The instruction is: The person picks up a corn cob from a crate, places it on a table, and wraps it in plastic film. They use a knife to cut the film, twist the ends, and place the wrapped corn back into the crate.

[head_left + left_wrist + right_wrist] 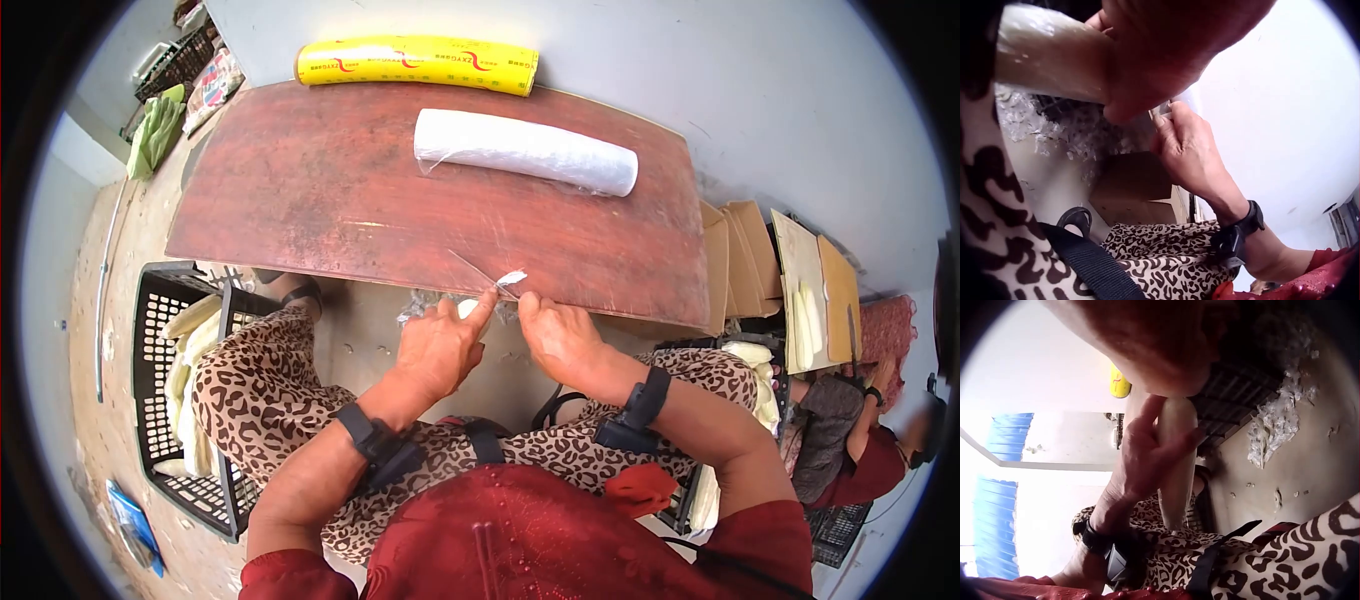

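Observation:
My left hand grips a pale ear of corn in clear, shiny wrap, low in front of the table's near edge. In the right wrist view the fingers curl round the ear, and its far end points down toward the lap. Close beside it, my right hand pinches clear plastic film between thumb and forefinger at the table edge. A twisted white end of film stands up between the two hands. Most of the ear is hidden under the left hand in the head view.
On the reddish table lie a white film roll and a yellow printed roll. A black crate of pale corn stands at left. Cardboard leans at right, near another seated person. Plastic scraps litter the floor.

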{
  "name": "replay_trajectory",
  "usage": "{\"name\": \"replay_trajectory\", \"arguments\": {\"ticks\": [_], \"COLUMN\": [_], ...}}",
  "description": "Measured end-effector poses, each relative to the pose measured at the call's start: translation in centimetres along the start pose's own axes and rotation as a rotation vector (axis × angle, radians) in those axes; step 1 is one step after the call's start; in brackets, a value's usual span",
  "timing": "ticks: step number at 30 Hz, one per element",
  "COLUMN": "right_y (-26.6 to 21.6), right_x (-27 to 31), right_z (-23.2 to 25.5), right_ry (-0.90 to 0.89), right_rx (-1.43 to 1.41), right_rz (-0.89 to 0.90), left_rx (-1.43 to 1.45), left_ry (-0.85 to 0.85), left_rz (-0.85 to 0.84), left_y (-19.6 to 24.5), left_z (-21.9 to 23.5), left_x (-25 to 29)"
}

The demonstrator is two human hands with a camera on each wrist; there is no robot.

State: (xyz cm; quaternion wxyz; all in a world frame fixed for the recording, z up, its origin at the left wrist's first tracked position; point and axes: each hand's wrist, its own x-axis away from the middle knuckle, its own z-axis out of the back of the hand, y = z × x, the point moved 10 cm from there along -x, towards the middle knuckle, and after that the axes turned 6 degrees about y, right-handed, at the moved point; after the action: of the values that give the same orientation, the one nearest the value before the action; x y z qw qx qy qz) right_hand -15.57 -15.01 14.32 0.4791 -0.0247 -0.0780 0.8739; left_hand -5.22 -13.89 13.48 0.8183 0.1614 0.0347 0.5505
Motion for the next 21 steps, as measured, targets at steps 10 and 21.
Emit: {"name": "replay_trajectory", "arguments": {"ticks": [10, 21], "right_y": [2.7, 8.3], "right_x": [3.6, 1.4], "right_z": [0.6, 4.5], "right_ry": [-0.083, 0.228], "right_rx": [-0.118, -0.102], "right_rz": [-0.125, -0.244], "left_rx": [-0.017, 0.130], "left_ry": [-0.005, -0.070], "left_rz": [-0.011, 0.009], "left_y": [-0.4, 0.1], "left_z": [0.3, 1.1], "left_x": [0.6, 0.8]}}
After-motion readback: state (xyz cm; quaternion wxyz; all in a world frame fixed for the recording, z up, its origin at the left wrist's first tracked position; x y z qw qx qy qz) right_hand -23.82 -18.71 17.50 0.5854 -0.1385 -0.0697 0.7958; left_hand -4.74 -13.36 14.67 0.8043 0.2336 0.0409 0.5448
